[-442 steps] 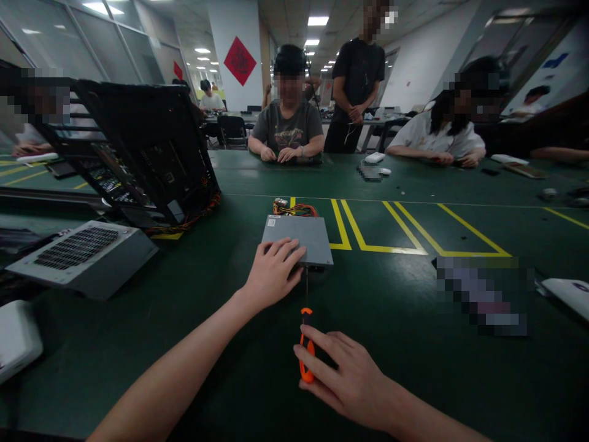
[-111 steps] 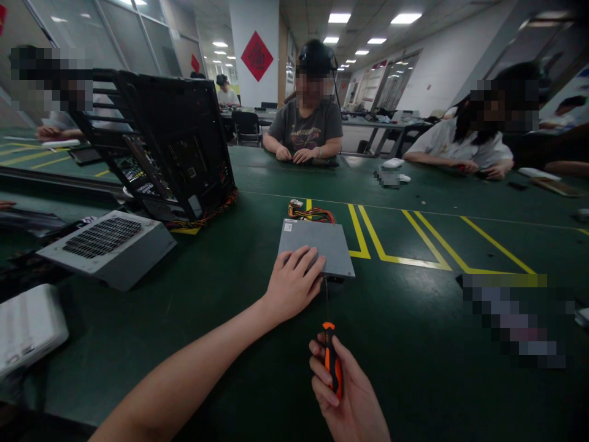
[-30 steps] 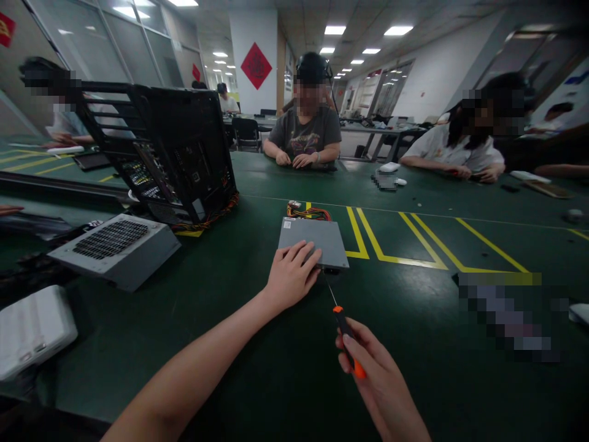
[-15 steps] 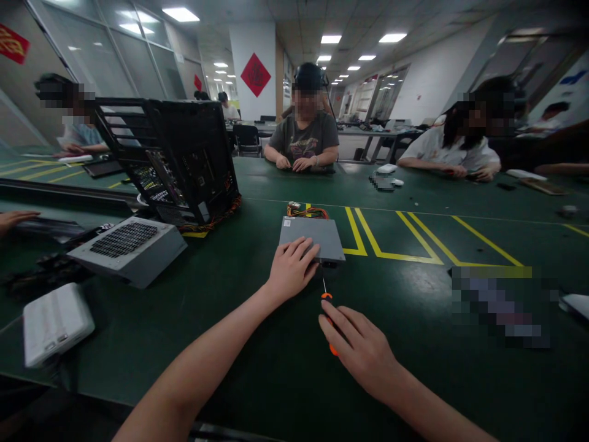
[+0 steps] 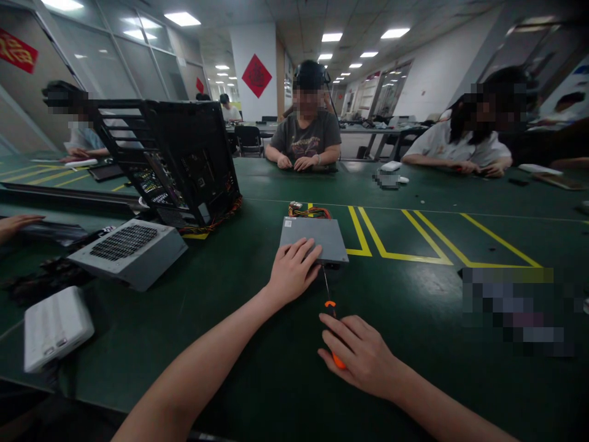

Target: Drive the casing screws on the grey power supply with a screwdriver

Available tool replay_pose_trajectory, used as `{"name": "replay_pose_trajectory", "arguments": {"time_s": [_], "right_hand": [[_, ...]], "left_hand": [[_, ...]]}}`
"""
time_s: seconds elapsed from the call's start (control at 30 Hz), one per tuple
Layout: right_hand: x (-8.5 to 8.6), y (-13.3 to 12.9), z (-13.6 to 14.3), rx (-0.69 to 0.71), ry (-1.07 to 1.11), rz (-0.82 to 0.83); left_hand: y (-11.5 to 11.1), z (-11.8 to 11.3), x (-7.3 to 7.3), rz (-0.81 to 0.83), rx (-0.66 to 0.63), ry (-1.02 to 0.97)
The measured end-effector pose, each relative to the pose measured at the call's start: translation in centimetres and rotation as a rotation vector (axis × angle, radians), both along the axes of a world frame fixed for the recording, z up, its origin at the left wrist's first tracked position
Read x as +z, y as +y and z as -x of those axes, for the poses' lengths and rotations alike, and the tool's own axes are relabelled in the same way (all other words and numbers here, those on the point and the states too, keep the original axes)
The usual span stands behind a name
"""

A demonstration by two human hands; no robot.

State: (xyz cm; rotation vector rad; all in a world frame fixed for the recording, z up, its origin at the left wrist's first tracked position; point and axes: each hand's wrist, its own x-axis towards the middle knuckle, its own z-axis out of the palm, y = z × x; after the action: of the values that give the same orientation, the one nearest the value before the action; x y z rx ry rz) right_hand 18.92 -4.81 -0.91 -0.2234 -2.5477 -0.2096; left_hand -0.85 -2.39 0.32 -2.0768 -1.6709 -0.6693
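A grey computer power supply [image 5: 329, 236] lies on the green table in front of me, its bundle of coloured cables [image 5: 309, 210] at the far side. My left hand [image 5: 295, 267] rests flat on its near left part with fingers stretched out; the thumb is mostly hidden. In my right hand [image 5: 363, 353] is an orange and black screwdriver [image 5: 330, 305], held by its handle. Its thin shaft points away from me and reaches the near face of the power supply, beside my left fingers. The exact spot of the tip is too small to make out.
To the left stand an open black computer case [image 5: 193, 159], a second power supply [image 5: 131, 248] with a vented face, and a white box-shaped device [image 5: 57, 328]. Another person's hand [image 5: 18, 226] is at the left edge. People sit across the table [image 5: 414, 313].
My right hand has slid slightly back toward me along the screwdriver, and more of its shaft shows. The left hand stays on the power supply. The view has shifted a little.
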Motion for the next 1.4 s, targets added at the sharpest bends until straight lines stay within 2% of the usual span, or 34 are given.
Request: {"name": "replay_pose_trajectory", "arguments": {"time_s": [0.53, 0.87, 1.4], "right_hand": [[-0.5, -0.2, 0.3, -0.036, -0.001, -0.008], [-1.1, -0.3, 0.3, -0.044, -0.001, 0.109], [-1.0, -0.3, 0.4, -0.028, 0.031, 0.144]], "left_hand": [[-0.2, -0.1, -0.5, -0.036, 0.032, 0.034], [-0.4, -0.1, -0.6, -0.015, 0.038, 0.037], [-0.4, -0.1, -0.4, -0.021, 0.056, 0.060]]}}
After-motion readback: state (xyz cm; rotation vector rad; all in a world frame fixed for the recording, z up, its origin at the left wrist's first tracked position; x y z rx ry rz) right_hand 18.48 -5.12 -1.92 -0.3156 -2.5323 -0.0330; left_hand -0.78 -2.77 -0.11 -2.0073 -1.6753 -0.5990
